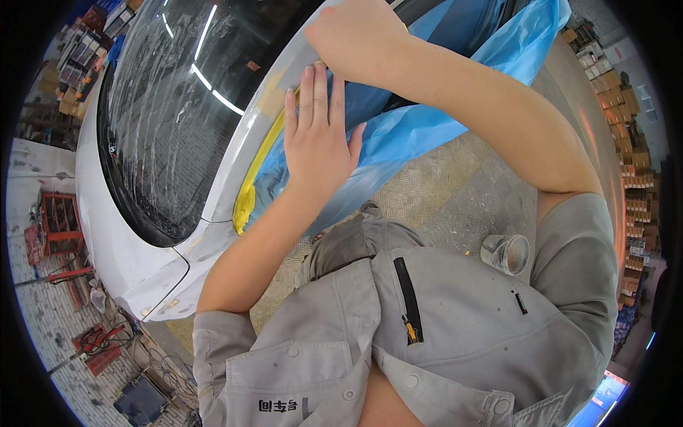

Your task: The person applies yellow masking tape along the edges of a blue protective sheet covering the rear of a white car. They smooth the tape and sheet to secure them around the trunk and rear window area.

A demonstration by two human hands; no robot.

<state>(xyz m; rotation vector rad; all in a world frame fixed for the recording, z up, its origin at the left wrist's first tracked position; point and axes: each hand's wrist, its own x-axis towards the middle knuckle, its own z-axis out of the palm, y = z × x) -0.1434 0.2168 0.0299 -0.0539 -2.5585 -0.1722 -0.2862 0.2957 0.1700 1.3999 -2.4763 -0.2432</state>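
My left hand (320, 128) lies flat, palm down, against the edge of a car's window pillar (256, 117). Its fingers are slightly spread, with the tips by a yellow tape strip (267, 147). That strip follows the pillar edge and bunches into wrinkles at its lower end. Translucent blue plastic film (411, 131) hangs from the edge over the side opening. Farther up the pillar is my right hand (363, 45), bent at the wrist with its fingers curled under. Those fingertips are hidden, so what they hold cannot be told. A bit of yellow shows beside this hand.
Smeared car glass (176, 117) and a pale, patchily sanded body panel (122, 251) are at left. A clear plastic tub (504, 253) stands on the patterned floor (427, 176) near my right side. Shelves with boxes (621, 112) line the far right. Red racks (61, 224) are against the left wall.
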